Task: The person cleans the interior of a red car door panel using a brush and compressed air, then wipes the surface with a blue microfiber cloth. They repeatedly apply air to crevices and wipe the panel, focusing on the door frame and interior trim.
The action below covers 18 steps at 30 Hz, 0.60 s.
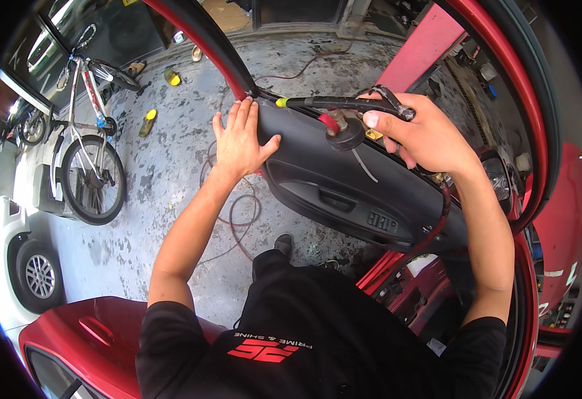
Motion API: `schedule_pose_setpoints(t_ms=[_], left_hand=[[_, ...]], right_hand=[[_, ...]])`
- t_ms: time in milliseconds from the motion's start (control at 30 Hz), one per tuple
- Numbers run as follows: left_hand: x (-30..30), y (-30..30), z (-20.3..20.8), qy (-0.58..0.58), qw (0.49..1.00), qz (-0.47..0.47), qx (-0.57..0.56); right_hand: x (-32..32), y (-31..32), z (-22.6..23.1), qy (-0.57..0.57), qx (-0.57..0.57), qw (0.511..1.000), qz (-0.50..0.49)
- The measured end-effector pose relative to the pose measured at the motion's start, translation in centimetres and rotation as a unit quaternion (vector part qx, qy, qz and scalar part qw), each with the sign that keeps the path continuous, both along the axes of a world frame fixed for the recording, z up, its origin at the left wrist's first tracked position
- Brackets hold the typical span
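Observation:
My left hand [239,136] lies with fingers spread on the far upper corner of the black door panel [304,159], next to the red window frame [234,73]. In my right hand [431,130] is an air cleaning gun [334,103], its fingers wrapped round the handle. The gun's long black nozzle ends in a yellow tip near my left hand and points left. Beneath its body hang a red fitting, a round black cap and a thin pale tube. A dark red hose [446,206] runs down from the gun along my right forearm. Part of the handle is hidden by my fingers.
The red car door stands open in front of me, with window switches [383,221] on its armrest. A hose [238,229] coils on the worn grey floor [171,153]. Leftward are a bicycle [91,153], a white vehicle [11,259] and yellow-and-dark bottles [148,123]. A red post [421,50] rises beyond the door.

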<state>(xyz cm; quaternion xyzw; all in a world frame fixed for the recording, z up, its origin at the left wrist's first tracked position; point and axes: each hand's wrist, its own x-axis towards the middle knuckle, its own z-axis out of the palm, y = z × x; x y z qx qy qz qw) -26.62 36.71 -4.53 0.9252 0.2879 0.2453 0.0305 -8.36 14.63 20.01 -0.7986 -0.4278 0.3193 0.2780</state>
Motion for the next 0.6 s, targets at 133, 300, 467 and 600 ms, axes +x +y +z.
schedule_pose_setpoints(t_ms=[133, 300, 467, 600], left_hand=[[-0.2, 0.2, 0.1, -0.003, 1.0, 0.006, -0.003], [-0.4, 0.3, 0.2, 0.002, 1.0, 0.008, -0.007], [-0.4, 0.2, 0.5, 0.009, 1.0, 0.005, -0.006], [0.0, -0.3, 0.6, 0.006, 1.0, -0.013, 0.001]], right_hand=[[-0.7, 0.8, 0.1, -0.002, 0.007, 1.0, 0.005], [-1.3, 0.8, 0.2, -0.002, 0.013, 1.0, 0.002], [-1.1, 0.9, 0.3, -0.011, 0.016, 1.0, 0.009], [-0.7, 1.1, 0.7, -0.046, -0.015, 0.999, 0.009]])
